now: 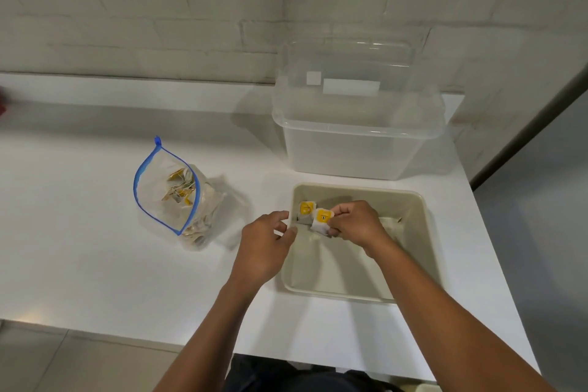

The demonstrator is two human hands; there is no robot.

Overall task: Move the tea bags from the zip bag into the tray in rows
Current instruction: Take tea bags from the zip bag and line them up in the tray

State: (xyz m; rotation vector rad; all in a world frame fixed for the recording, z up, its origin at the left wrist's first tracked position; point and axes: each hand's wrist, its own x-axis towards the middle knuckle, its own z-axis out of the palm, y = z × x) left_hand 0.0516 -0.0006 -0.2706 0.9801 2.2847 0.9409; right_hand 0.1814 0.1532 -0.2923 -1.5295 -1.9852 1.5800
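Observation:
A clear zip bag with a blue zipper stands open on the white counter, left of centre, holding several tea bags with yellow tags. The beige tray sits to its right. One tea bag stands in the tray's far left corner. My right hand is inside the tray, pinching a second tea bag right beside the first. My left hand rests at the tray's left rim, fingers loosely curled, holding nothing that I can see.
A large clear plastic tub stands just behind the tray, with its lid leaning against the white brick wall. The counter's front edge runs below my forearms and its right edge lies close to the tray. A red object shows at the far left.

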